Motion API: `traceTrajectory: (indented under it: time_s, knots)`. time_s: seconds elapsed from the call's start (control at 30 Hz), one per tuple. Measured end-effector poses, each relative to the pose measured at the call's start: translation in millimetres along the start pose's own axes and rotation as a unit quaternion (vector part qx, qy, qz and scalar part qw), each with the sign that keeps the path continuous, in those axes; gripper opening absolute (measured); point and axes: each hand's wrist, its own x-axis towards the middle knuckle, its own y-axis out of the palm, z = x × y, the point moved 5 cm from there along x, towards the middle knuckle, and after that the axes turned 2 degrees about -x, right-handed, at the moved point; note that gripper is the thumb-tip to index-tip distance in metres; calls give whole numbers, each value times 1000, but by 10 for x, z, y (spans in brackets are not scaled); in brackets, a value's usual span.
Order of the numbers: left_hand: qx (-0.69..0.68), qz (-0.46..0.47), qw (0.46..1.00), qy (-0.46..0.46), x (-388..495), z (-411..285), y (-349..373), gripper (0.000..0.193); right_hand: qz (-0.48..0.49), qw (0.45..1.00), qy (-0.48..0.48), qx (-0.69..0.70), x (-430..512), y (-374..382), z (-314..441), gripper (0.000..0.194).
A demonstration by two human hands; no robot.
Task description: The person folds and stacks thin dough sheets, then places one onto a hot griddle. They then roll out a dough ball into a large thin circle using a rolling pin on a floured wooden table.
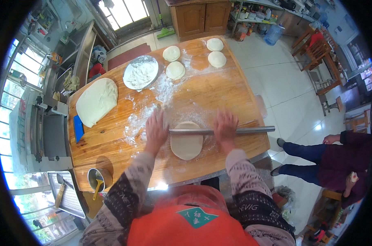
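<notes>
A metal rolling pin lies across a flattened oval of dough on the floured wooden table. My left hand rests on the pin's left part, and my right hand lies over it right of the dough; the fingers of both point away from me, and neither is seen curled round the pin. Beyond them lie several round dough pieces, stacked or layered in places. A round metal dish of flour stands at the back left, near a large dough slab.
A blue scraper lies at the table's left edge. A metal pot with a yellow-handled tool stands at the near left corner, beside a perforated tray. At right, a person stands on the tiled floor, holding some food.
</notes>
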Motion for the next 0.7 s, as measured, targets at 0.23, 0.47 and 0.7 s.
traceTrajectory:
  time_s: [0.23,0.47,0.7]
  knots:
    - [-159,207,931,-255,-182,-10,396,40,22,985,-131,113,-929,-245,98,50]
    - [-301,265,909,-116,-186,-915,-176,50,153,958,-155,184,-1998,-667,-132,43]
    - [-302,106,947,-35,-419,-1764,-538,53,167,964,-132,160,-2032,-914,-516,46]
